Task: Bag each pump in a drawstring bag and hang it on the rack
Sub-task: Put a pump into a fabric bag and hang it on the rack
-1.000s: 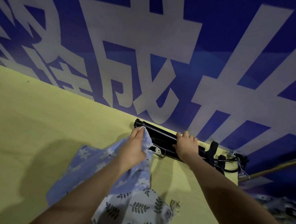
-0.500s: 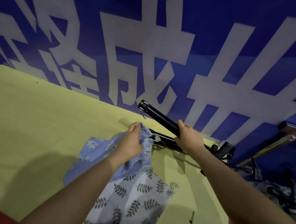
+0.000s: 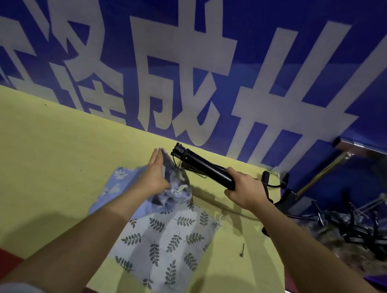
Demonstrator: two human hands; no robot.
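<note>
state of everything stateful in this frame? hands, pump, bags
left hand: pinches the blue bag's mouth, lifted off the table
right hand: grips the pump's barrel
pump: raised off the table, tilted, not yet bagged
blue bag: mouth held up, rest lying on the table
leaf bag: flat on the table, untouched
table: bears both bags

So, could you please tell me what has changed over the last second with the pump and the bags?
The right hand, already gripping the black pump, has lifted it off the yellow table. The left hand has raised the blue floral bag's mouth. The leaf-print bag stays flat beneath.
</note>
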